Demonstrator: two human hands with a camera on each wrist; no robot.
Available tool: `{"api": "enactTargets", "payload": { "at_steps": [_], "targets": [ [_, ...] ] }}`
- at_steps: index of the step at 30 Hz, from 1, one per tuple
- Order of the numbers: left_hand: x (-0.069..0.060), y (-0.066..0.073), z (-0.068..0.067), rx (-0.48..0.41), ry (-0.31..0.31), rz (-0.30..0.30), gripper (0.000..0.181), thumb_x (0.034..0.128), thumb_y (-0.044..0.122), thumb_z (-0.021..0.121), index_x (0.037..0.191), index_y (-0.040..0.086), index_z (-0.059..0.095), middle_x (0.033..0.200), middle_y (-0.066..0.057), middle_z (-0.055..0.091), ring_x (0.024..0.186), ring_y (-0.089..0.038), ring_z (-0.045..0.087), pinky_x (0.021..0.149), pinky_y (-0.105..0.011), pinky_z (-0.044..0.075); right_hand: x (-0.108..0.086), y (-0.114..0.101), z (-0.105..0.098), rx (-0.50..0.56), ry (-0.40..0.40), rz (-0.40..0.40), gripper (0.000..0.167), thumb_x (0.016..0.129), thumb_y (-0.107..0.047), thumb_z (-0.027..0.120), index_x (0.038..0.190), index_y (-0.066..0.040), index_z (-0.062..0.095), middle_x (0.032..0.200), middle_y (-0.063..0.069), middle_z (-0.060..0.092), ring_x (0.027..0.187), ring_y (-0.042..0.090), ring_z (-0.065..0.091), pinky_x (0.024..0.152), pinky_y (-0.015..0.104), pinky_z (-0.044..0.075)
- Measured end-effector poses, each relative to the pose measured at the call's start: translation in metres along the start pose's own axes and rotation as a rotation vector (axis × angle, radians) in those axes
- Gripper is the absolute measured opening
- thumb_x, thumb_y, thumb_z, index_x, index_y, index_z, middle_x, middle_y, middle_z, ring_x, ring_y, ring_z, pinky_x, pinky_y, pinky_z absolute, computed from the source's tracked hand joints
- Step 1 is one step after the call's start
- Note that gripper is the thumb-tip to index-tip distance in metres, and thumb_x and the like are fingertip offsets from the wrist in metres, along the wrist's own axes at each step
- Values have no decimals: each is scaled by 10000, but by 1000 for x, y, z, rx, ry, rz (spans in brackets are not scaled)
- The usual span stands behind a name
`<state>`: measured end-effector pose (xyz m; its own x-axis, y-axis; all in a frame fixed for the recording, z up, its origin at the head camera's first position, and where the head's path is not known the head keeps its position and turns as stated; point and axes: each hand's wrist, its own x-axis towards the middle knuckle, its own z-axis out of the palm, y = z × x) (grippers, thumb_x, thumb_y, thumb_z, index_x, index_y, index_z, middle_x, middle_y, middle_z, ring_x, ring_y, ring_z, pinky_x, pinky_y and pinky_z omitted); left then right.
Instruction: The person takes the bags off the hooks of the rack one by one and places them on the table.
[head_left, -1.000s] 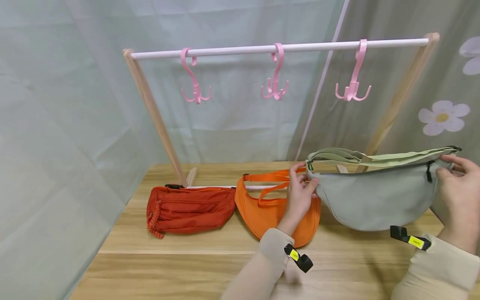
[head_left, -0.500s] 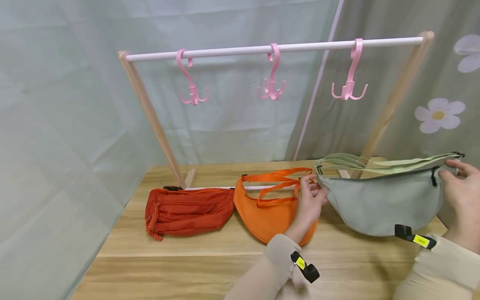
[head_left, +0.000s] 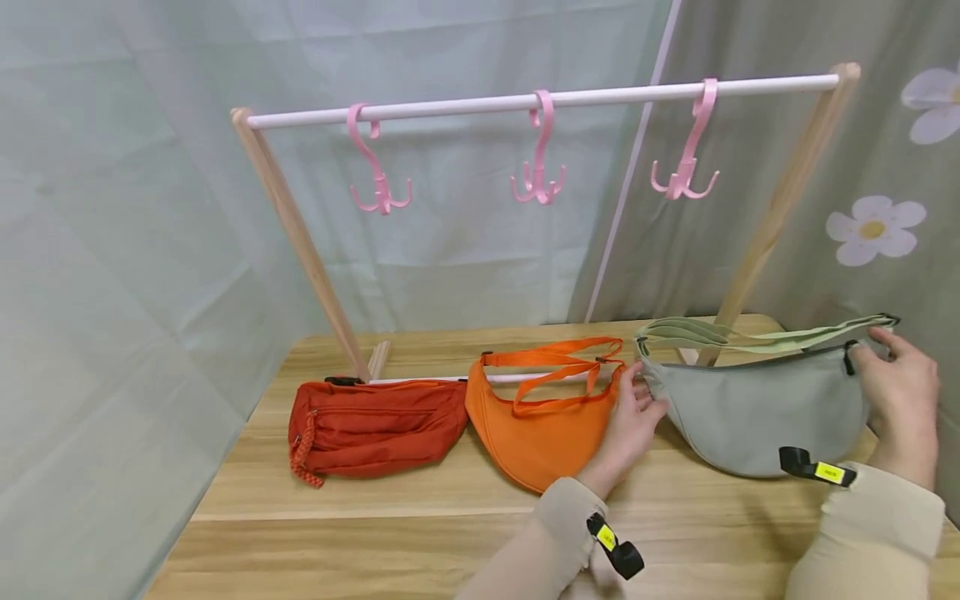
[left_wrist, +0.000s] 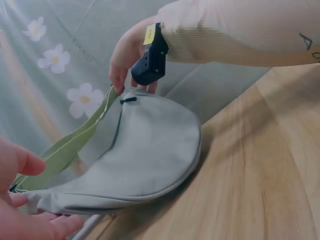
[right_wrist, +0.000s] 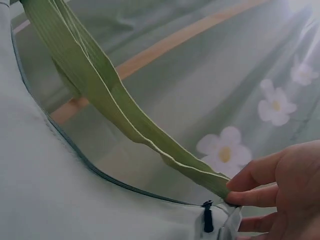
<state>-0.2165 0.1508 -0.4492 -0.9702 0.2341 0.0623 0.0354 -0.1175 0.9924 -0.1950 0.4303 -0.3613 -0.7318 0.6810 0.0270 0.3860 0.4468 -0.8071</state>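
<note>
A grey crescent-shaped sling bag (head_left: 757, 408) with a pale green strap (right_wrist: 125, 105) stands at the right of the wooden table. At its right end my right hand (head_left: 896, 392) pinches the corner where the strap joins, beside the black zip pull (right_wrist: 208, 216). My left hand (head_left: 633, 417) is at the bag's left end, its fingers touching the corner. In the left wrist view the thumb (left_wrist: 31, 164) is lifted clear of the fabric. Left of that hand lies an orange sling bag (head_left: 547, 442), partly hidden behind it. A red waist bag (head_left: 378, 433) lies farther left.
Behind the bags stands a wooden-legged rack with a white rail (head_left: 465, 106). Three pink hooks hang from it: a left hook (head_left: 381, 187), a middle hook (head_left: 538, 175) and a right hook (head_left: 684, 171). Curtains (head_left: 450, 267) close off the back and left side.
The grey sling bag has come down toward the table, and both hands have lowered with it. The left hand has moved right and its thumb has come away from the bag. The view has shifted slightly.
</note>
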Motion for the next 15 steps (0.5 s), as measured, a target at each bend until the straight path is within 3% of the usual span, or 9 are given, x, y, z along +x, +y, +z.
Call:
{"api": "enactTargets", "payload": {
  "at_steps": [4,5,9,15],
  "targets": [
    [-2,-1,2,32,-49,-49,647,959,55,672,1541,115,396,1276,-103,602,1233,-268,630,1024,-372,526,10,7,8,30,-54,-7,656,1043,-235,393,1651,-94,189,1703,265,71,1561,425,101,1233,539,237],
    [-2,-1,3,43,-61,-72,659,962,74,677,1553,125,391,1310,-96,595,1253,-262,618,1039,-369,516,11,9,8,43,-74,-23,666,1040,-229,399,1646,-76,167,1696,289,44,1563,450,55,1251,580,137],
    [-7,0,6,92,-94,-146,684,959,120,699,1575,145,400,1413,-86,557,1286,-244,601,1069,-384,497,18,20,13,60,-143,-50,710,1037,-236,418,1636,-34,95,1670,351,-37,1549,501,-23,1247,609,83],
    [-10,2,7,125,-110,-189,685,955,127,700,1576,122,412,1438,-103,543,1249,-224,623,1057,-385,503,23,33,26,61,-213,-130,721,1048,-234,398,1625,23,51,1609,438,-73,1505,593,-29,1227,656,64]
  ]
}}
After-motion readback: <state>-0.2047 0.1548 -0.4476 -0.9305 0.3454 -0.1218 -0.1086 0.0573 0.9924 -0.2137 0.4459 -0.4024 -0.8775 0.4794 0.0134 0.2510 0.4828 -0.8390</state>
